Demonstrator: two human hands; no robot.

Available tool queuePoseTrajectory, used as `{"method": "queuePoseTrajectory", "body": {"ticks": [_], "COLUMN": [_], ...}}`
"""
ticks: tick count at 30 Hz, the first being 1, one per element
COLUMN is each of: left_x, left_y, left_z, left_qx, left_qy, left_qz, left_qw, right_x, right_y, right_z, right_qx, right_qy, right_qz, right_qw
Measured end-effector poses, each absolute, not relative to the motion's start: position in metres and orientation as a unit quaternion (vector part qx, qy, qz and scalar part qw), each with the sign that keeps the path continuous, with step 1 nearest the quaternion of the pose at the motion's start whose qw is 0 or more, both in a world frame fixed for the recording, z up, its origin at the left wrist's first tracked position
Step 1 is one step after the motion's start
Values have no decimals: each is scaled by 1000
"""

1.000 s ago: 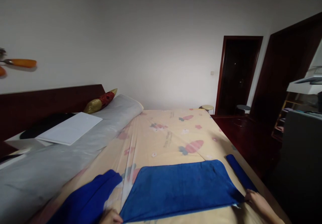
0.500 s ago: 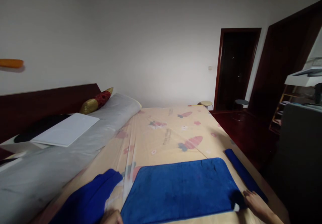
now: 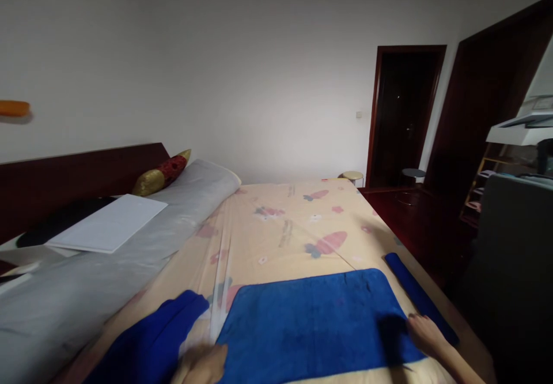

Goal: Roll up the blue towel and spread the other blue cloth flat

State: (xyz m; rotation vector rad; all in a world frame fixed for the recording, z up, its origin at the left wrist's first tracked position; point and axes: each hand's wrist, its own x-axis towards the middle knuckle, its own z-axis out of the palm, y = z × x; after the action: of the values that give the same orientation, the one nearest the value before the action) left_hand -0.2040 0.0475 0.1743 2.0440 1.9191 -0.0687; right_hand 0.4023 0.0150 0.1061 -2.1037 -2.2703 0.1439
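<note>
A rectangular blue plush mat [image 3: 311, 329] lies spread out on the bed's patterned cover. At its right edge is my right hand [image 3: 425, 333], fingers curled closed on the border. The hand casts a dark shadow across the mat's near right corner. My left hand [image 3: 203, 364] is at the mat's near left edge, smeared by motion and partly cut off by the frame, so its fingers are unclear. Left of it lies a crumpled blue cloth [image 3: 155, 335]. A long, narrow blue roll [image 3: 419, 297] rests just beyond my right hand, along the bed's right side.
A plastic-covered bed sheet [image 3: 276, 240] with carrot prints stretches ahead. Grey bedding [image 3: 142, 257] runs along the left, carrying a white board [image 3: 110, 223] and a red-and-gold cushion [image 3: 162, 175]. Stools [image 3: 353, 175] stand past the far edge. A dark grey panel [image 3: 514, 280] borders the right.
My left hand has moved right and up onto the mat's edge. My right hand has shifted slightly left and up; the mat's white tag has gone out of sight and its near right corner lies flatter.
</note>
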Motion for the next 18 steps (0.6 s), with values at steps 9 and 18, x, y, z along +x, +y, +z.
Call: {"method": "queuePoseTrajectory", "body": {"ticks": [9,18], "left_x": [-19,25], "left_y": [73,86], "left_z": [130,54], "left_qx": [761,755], "left_qy": [632,616], "left_qz": [-8,-20], "left_qw": [148,223], "right_x": [216,148], "right_y": [60,73], "right_z": [85,58], "right_qx": [-591,-505], "right_qy": [-783,-830], "right_qz": [159,155], "right_qw": [113,179]}}
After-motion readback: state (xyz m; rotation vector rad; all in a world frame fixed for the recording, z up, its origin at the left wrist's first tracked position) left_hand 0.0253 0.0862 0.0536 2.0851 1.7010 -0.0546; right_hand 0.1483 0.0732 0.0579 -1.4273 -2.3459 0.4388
